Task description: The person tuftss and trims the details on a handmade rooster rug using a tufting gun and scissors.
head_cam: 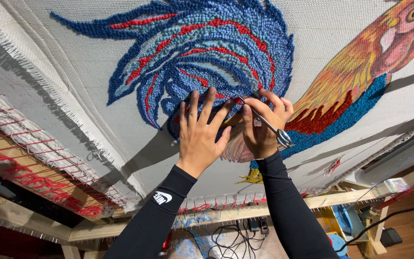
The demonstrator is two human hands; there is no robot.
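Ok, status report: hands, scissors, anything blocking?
Left hand flat on tufted rooster cloth. Right hand grips scissors, tips at blue pile. Nothing blocking.

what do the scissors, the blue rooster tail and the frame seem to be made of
Scissors in the right hand: apparently metal, shiny silver glints.
Blue rooster tail under the left hand: looks like looped yarn, matte and nubby, on pale woven cloth.
Frame: seemingly bare, unpainted wood, pale with visible grain.
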